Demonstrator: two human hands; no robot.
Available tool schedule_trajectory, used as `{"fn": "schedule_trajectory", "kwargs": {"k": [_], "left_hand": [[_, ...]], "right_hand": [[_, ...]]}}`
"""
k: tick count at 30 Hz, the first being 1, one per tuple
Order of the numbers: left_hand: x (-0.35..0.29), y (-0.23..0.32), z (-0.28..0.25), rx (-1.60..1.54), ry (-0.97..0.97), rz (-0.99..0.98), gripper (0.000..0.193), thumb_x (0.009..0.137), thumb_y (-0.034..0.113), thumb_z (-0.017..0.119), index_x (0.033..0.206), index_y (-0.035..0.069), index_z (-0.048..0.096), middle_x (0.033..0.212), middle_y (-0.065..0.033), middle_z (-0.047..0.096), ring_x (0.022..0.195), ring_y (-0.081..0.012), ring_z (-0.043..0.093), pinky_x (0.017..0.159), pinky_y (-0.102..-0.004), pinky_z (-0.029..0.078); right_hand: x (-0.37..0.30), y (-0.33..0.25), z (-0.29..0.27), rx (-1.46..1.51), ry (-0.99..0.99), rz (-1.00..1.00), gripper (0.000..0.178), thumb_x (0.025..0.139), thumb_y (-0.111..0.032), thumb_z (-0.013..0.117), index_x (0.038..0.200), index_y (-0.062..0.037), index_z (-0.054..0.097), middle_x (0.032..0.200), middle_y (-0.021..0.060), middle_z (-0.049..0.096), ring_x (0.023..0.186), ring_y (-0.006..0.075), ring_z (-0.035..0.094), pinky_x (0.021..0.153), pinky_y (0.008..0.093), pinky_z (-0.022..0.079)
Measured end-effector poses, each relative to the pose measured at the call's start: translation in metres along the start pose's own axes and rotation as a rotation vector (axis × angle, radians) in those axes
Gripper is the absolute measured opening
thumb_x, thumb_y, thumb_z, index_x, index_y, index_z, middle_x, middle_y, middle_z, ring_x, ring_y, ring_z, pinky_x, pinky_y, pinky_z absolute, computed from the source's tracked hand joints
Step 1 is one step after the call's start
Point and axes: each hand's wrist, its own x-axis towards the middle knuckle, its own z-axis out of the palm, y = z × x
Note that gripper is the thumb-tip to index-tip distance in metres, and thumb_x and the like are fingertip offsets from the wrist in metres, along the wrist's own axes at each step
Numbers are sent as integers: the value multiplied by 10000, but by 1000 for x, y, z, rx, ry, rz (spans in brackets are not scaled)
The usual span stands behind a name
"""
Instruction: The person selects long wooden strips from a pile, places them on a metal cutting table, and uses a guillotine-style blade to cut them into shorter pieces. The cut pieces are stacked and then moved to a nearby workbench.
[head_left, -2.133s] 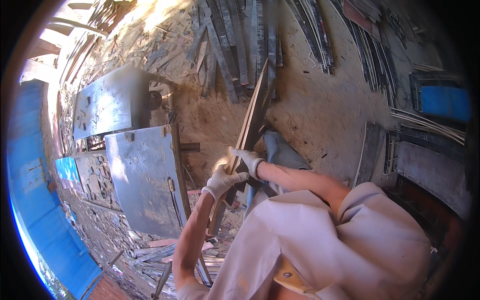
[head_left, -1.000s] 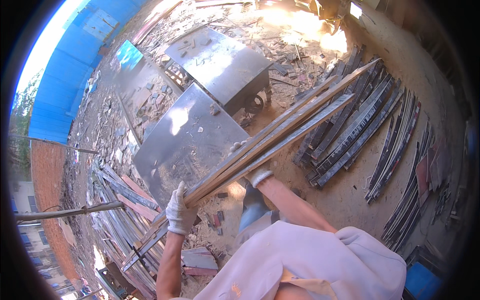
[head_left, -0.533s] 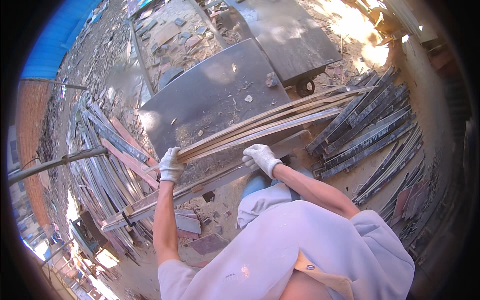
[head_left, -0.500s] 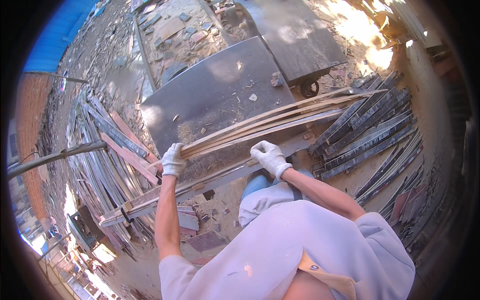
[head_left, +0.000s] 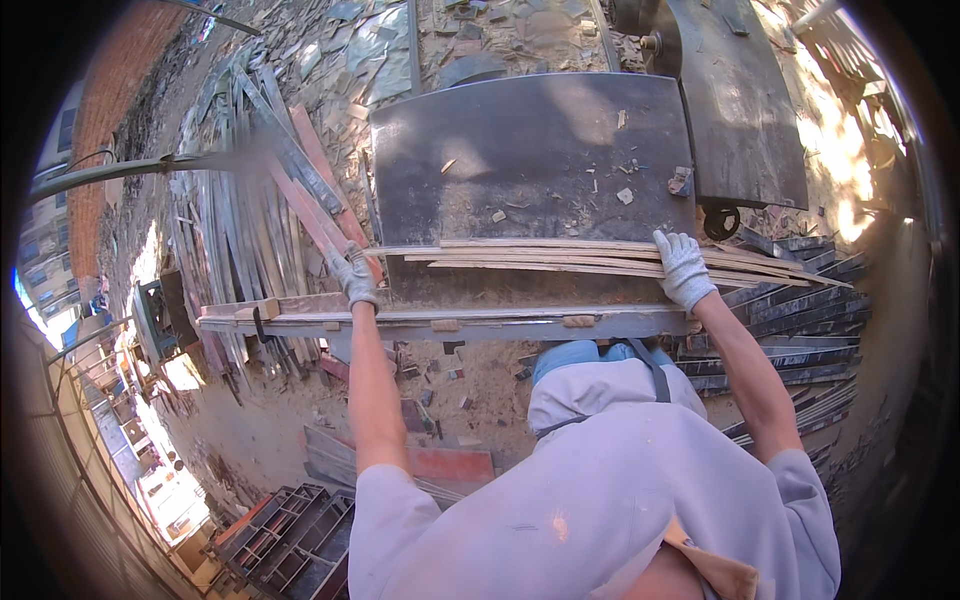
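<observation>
Long thin wooden strips (head_left: 560,254) lie in a loose bundle across the near part of a dark tabletop (head_left: 540,140). My right hand (head_left: 684,270), in a whitish work glove, is closed over the bundle toward its right end. The strips run on past it and fan slightly apart. At the left, my gloved left hand (head_left: 352,277) has its fingers stretched out beside the end of one strip that juts past the others. Between my hands and my body runs a long straight rail (head_left: 500,328) with small wooden blocks along it.
Beyond my left hand lies a heap of grey and reddish slats (head_left: 235,200). Dark-edged boards (head_left: 810,310) are stacked at the right. A second dark table (head_left: 745,120) with a wheel adjoins. Wood scraps cover the ground behind, and a dark rack (head_left: 285,545) stands at lower left.
My view has turned, and the strips now lie nearly level across the tabletop. My right hand has moved outward from near the rail onto the strips. My left hand's fingers have straightened.
</observation>
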Motion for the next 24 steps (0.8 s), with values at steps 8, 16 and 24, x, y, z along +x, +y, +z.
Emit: {"fn": "schedule_trajectory", "kwargs": {"k": [8, 16, 24], "left_hand": [[-52, -16, 95, -479, -271, -139, 514, 1155, 404, 416, 1457, 37, 612, 1429, -96, 647, 1310, -214, 580, 1162, -354, 402], [-130, 73, 112, -492, -392, -135, 468, 1120, 350, 528, 1459, 39, 612, 1427, -89, 659, 1295, -179, 584, 1137, -336, 428], [-113, 74, 99, -266, -408, -101, 430, 1080, 303, 639, 1401, 18, 655, 1337, -112, 721, 1218, -151, 638, 1079, -310, 476]], "right_hand": [[-4, 2, -5, -8, -24, -1, 1052, 690, -178, 800, 1577, 71, 293, 1276, 222, 549, 1173, 385, 544, 1057, 476, 418], [-8, 6, 7, -31, -77, 64, 1058, 687, -133, 801, 1580, 71, 270, 1311, 236, 532, 1210, 409, 533, 1084, 488, 419], [-10, 5, 11, -126, 44, 38, 985, 709, -168, 796, 1549, 58, 334, 1259, 225, 555, 1175, 389, 545, 1027, 493, 438]]}}
